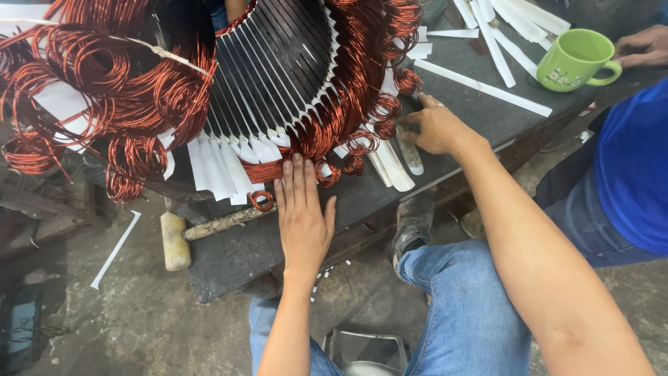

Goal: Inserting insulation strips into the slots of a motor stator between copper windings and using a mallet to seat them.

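A large motor stator with dark slotted core and many loops of copper wire lies on a dark workbench. White insulating paper strips stick out of its slots. My left hand lies flat, fingers together, on the bench below the coils, its fingertips touching the copper wire. My right hand rests at the stator's right edge, fingers curled around a small flat tool that lies among white strips.
A wooden mallet lies at the bench's front left. Loose white strips are scattered at the back right. Another person in a blue shirt stands at right, their hand by a green mug. A metal stool is below.
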